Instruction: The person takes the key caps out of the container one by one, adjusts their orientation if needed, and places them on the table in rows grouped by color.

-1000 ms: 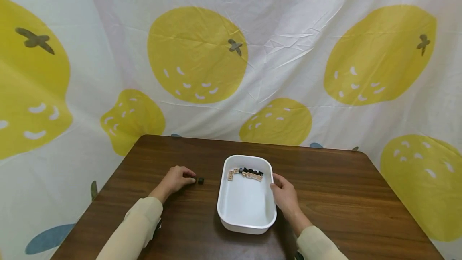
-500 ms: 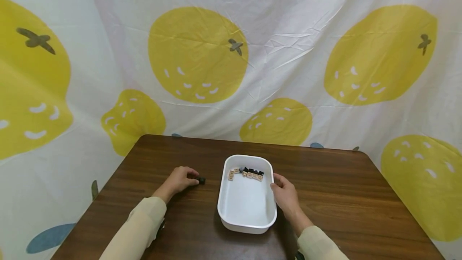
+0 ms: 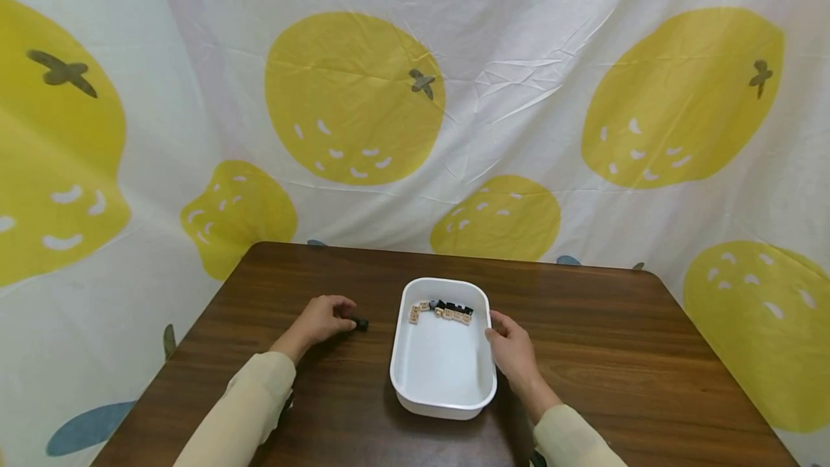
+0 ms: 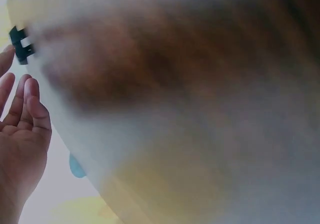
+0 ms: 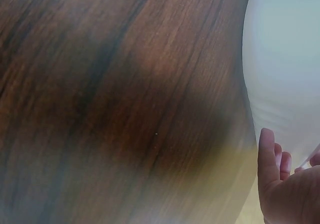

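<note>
In the head view my left hand [image 3: 322, 321] is low over the table, left of the tray, pinching a small black toy brick [image 3: 362, 324] at its fingertips. Studs show on that brick [image 4: 21, 44] in the left wrist view, where a fingertip meets it and the other fingers curl below. My right hand [image 3: 512, 352] holds the right wall of a white tray [image 3: 444, 408], thumb at the rim and fingers along the outside. Inside the tray, along its far end, lie several beige bricks [image 3: 457, 316], black bricks [image 3: 460, 308] and a grey piece [image 3: 433, 305].
The brown wooden table [image 3: 622, 352] has rounded far corners. Behind it hangs a white cloth [image 3: 506, 107] printed with yellow lemons. Both forearms wear cream sleeves [image 3: 236, 409].
My left hand has moved slightly right, its fingertips coming from beside the black brick to meet it. My right hand and the tray have stayed in place.
</note>
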A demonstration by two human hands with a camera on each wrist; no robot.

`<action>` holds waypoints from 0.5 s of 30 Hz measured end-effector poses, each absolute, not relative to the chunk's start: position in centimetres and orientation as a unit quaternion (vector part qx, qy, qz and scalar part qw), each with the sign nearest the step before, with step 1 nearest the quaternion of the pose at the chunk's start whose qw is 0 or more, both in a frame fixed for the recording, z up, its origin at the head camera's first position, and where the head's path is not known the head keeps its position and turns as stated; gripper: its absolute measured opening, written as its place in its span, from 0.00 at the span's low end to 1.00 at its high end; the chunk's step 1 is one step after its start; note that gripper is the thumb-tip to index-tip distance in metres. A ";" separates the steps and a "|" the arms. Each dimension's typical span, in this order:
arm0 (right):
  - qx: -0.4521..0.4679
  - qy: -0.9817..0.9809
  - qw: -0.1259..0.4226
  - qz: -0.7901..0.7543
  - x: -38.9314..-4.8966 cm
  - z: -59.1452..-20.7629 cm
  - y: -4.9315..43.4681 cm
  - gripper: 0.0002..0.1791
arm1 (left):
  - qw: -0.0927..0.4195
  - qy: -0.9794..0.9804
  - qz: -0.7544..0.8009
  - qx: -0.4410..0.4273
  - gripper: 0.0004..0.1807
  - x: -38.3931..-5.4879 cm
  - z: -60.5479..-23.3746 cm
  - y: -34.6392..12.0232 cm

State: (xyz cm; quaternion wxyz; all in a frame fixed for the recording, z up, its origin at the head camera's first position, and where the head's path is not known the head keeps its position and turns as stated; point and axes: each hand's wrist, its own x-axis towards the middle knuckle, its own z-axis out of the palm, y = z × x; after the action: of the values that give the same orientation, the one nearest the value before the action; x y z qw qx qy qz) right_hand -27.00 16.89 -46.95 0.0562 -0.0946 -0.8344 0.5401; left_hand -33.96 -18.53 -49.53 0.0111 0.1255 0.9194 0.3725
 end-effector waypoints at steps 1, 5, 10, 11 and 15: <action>-0.094 -0.834 0.057 0.540 -27.0 -47.0 16.9 0.22 | 0.009 0.919 0.375 0.125 0.18 -34.0 -49.3 -18.4; -0.093 -0.834 0.057 0.541 -27.0 -46.9 16.9 0.22 | -0.001 0.910 0.394 0.131 0.19 -34.2 -48.3 -17.5; -0.094 -0.835 0.056 0.539 -26.9 -46.9 16.9 0.22 | -0.016 0.891 0.436 0.127 0.19 -34.6 -46.7 -15.2; -0.094 -0.835 0.055 0.539 -26.9 -46.9 16.9 0.22 | -0.019 0.886 0.446 0.127 0.19 -34.6 -46.3 -14.6; -0.092 -0.835 0.056 0.539 -26.9 -46.9 17.0 0.22 | -0.020 0.871 0.472 0.136 0.18 -34.5 -44.7 -11.9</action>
State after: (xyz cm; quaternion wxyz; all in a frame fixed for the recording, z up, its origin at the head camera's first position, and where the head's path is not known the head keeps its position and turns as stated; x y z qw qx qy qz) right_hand -26.91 16.95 -46.91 0.0555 -0.0916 -0.8352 0.5393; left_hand -34.50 -11.88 -44.70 -0.0203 0.1359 0.8709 0.4719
